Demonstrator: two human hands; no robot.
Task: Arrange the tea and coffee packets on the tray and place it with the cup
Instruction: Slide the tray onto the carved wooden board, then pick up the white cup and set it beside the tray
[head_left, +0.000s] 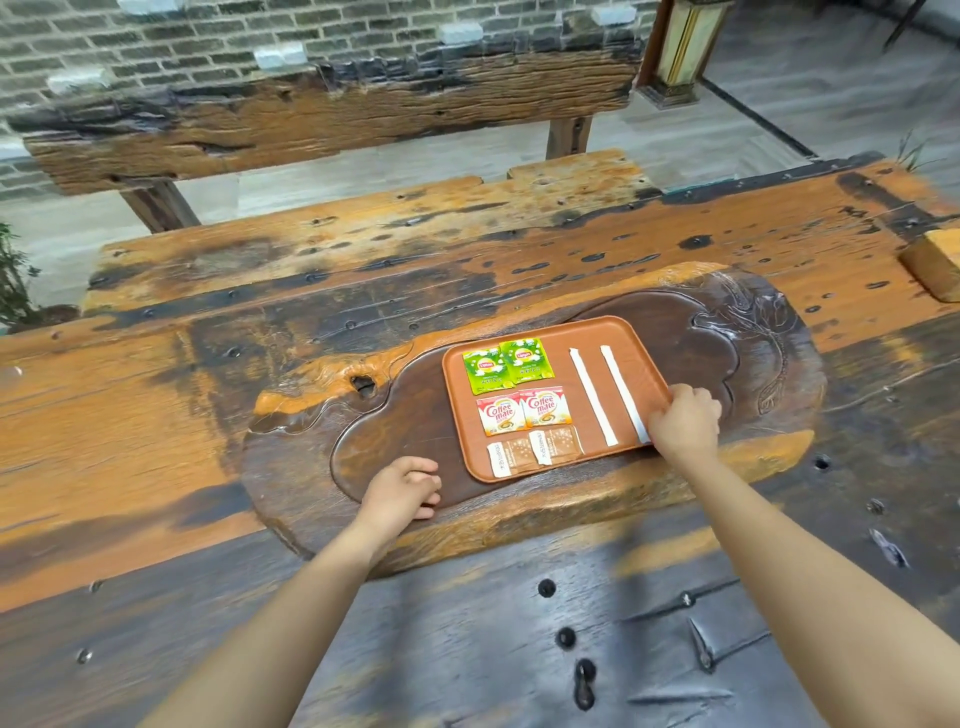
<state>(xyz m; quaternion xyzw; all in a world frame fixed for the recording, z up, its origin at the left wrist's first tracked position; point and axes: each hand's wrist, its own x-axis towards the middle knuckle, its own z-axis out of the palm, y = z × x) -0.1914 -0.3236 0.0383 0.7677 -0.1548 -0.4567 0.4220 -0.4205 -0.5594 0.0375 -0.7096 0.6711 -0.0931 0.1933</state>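
An orange-brown tray (613, 332) lies in the carved hollow of a dark wooden tea board (395, 431). On it sit two green tea packets (508, 365), two white and red coffee creamer packets (523, 411), two brown sachets (535, 449) and two long white paper sticks (593, 397). My right hand (683, 423) grips the tray's right front edge, its fingers over the end of the right stick. My left hand (402, 488) rests on the board just left of the tray, fingers curled and holding nothing. No cup is in view.
The tea board rests on a rough orange and black wooden table (467, 234). A wooden bench (322, 119) stands behind it against a brick wall. A wooden block (935, 262) sits at the table's right edge. Plant leaves (13, 280) show at the far left.
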